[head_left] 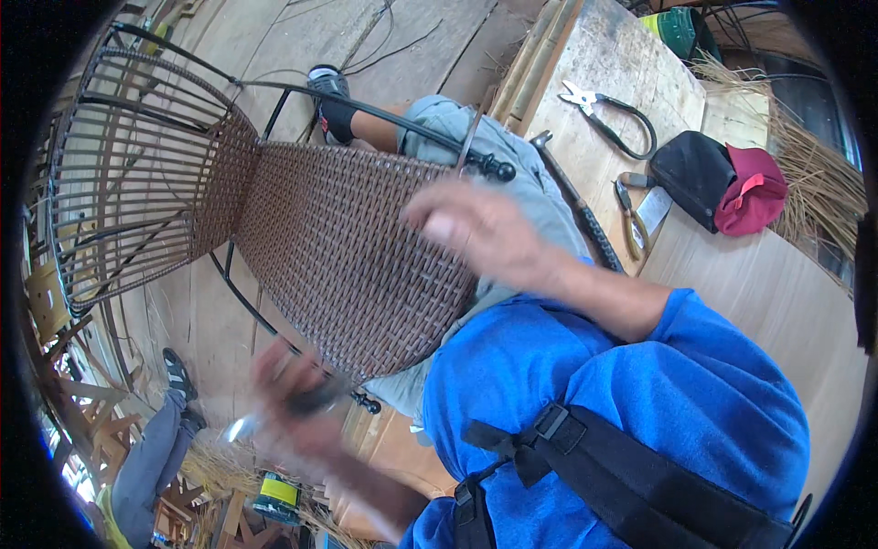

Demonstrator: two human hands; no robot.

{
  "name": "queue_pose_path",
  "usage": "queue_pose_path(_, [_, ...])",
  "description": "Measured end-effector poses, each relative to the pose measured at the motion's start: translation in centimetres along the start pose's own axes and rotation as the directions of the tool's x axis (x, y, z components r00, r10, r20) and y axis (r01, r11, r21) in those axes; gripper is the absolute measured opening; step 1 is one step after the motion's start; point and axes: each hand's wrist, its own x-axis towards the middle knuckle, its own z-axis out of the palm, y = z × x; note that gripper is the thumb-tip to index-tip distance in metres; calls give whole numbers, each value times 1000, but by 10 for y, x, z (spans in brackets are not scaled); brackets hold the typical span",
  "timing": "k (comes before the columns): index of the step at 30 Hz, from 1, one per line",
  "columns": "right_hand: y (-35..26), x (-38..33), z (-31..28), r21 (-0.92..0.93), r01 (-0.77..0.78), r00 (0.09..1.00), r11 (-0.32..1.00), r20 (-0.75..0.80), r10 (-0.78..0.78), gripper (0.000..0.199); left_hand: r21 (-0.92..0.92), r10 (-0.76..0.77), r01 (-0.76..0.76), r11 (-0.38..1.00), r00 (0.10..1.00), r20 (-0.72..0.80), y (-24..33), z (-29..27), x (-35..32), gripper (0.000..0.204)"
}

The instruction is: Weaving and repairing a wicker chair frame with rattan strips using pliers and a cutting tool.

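Note:
Across my lap lies a chair with a brown woven seat (338,247). Its backrest (146,174), at the far left, has a dark metal frame with spaced strands. My right hand (485,233) hovers over or touches the seat's near right edge, fingers bent and smeared by motion. A thin brown strip (471,137) stands up just beyond its knuckles; whether the hand holds it is unclear. My left hand (297,412), heavily blurred, is by the seat's lower corner. It grips a dark tool (317,395) with what looks like a shiny end; its kind cannot be made out.
On the wooden board at right lie wide-jawed cutters (617,119), yellow-handled pliers (631,220), a hammer-like tool (576,201) and a black and maroon pouch or cap (722,183). Straw bundles (814,174) are beyond. Another person's leg (155,457) shows at lower left.

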Motion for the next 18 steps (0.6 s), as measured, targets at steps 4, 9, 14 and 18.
queue_pose_path(4, [-6,-6,10,235,-82,963,969,-230,138,50,68,360,-417,906,846,394,-28,186,30,35])
queue_pose_path(9, [21,-24,-65,601,-271,914,752,-83,396,43,169,144,-358,918,700,700,-37,258,75,38])
queue_pose_path(14, [58,-45,-110,659,-337,680,672,-324,658,30,474,141,-725,499,608,781,-89,302,109,33])
queue_pose_path(18, [78,-56,-125,570,-368,646,734,-411,643,23,137,53,-148,979,846,530,-36,265,118,28])
